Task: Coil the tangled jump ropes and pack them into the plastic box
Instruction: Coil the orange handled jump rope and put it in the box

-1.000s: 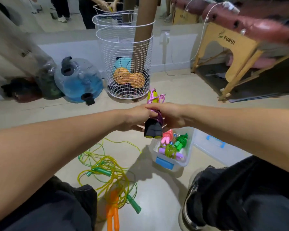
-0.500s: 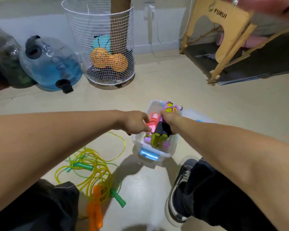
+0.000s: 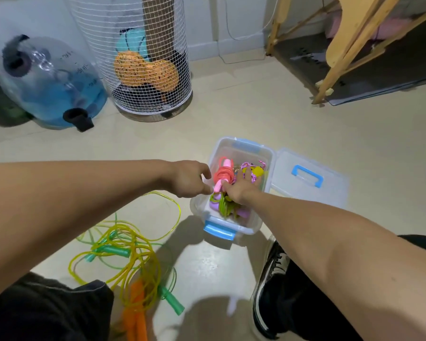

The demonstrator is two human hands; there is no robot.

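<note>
A clear plastic box (image 3: 241, 146) with blue latches stands open on the floor. It holds a coiled pink rope (image 3: 223, 174), a green coil (image 3: 223, 206) and a purple-and-yellow rope bundle (image 3: 255, 171). My right hand (image 3: 239, 189) is inside the box, its fingers stretched out on top of the purple-and-yellow bundle. My left hand (image 3: 188, 178) hovers at the box's left rim, fingers loosely curled, holding nothing. A tangle of yellow and green ropes (image 3: 123, 244) with green handles (image 3: 170, 301) and orange handles (image 3: 135, 316) lies on the floor at lower left.
The box's lid (image 3: 310, 179) lies flat just right of the box. A wire mesh basket (image 3: 143, 57) with balls and a blue water jug (image 3: 52, 82) stand at the back left. A wooden table frame (image 3: 342, 45) is at back right. My shoe (image 3: 271, 279) is near the box.
My right hand carried the purple-and-yellow bundle down from chest height into the box and now lies flat on it. My left hand let go of the bundle and stayed at the box's left side.
</note>
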